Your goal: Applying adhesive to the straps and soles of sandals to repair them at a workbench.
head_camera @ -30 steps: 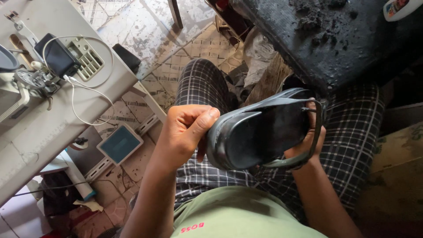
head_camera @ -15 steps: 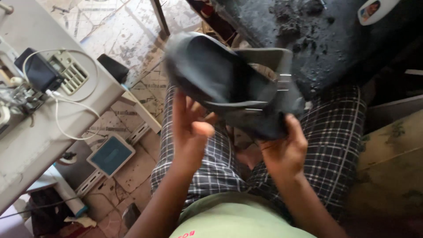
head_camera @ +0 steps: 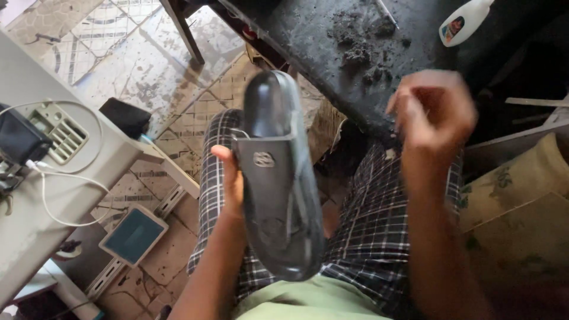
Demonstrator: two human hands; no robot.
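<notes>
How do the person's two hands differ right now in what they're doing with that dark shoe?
The left hand grips the dark grey shoe from its side, thumb on the upper; the right hand holds nothing and is off the shoe. The left hand sits low over the checked lap, while the right hand is raised near the black table. The left hand looks sharp, the right hand blurred. Both are bare.
</notes>
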